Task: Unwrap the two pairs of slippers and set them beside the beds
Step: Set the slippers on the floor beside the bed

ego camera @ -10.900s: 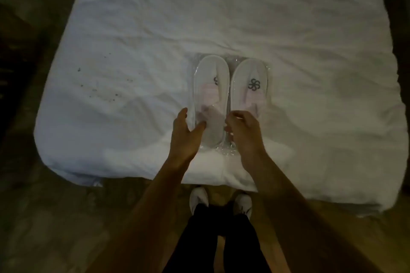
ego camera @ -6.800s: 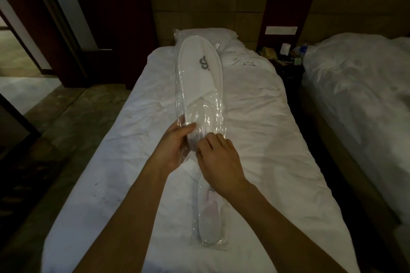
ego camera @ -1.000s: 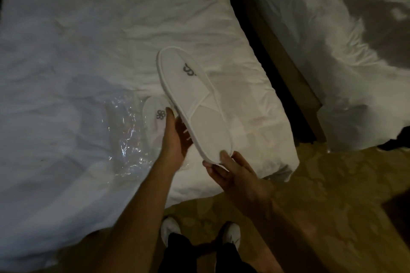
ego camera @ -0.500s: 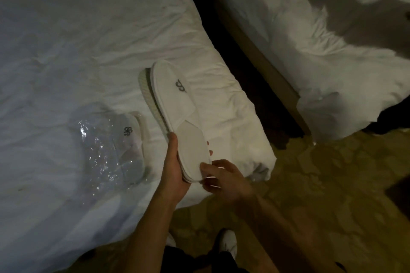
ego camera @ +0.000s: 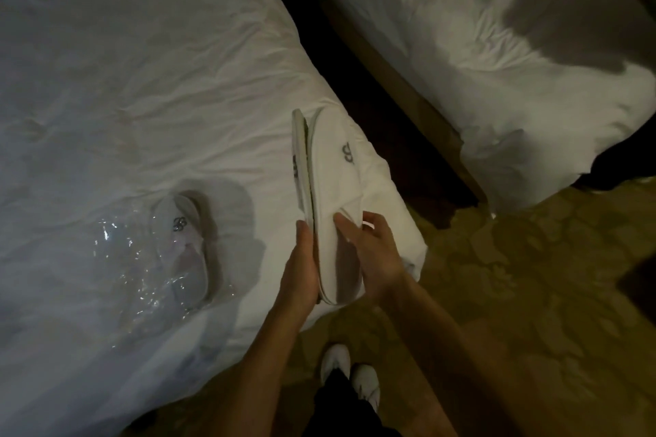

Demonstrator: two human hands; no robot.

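Dim room, two beds. Unwrapped pair of slippers [ego camera: 332, 195] held upright over the corner of the near bed [ego camera: 142, 99], soles pressed together. Left hand [ego camera: 301, 269] clasps the back slipper at its toe end; right hand [ego camera: 372, 252] grips the front one, thumb across the strap. Step in hand, I judge: parting the pair. Next: lower both to the floor [ego camera: 514, 294] beside the bed. Second pair [ego camera: 184, 241] lies on the bed, seemingly in clear plastic wrap [ego camera: 135, 259]. Dark looped emblems on the slippers; no legible words.

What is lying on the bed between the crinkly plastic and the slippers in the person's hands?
In the head view, a still-wrapped pair of slippers lies there on the near bed, beside the loose plastic wrapper.
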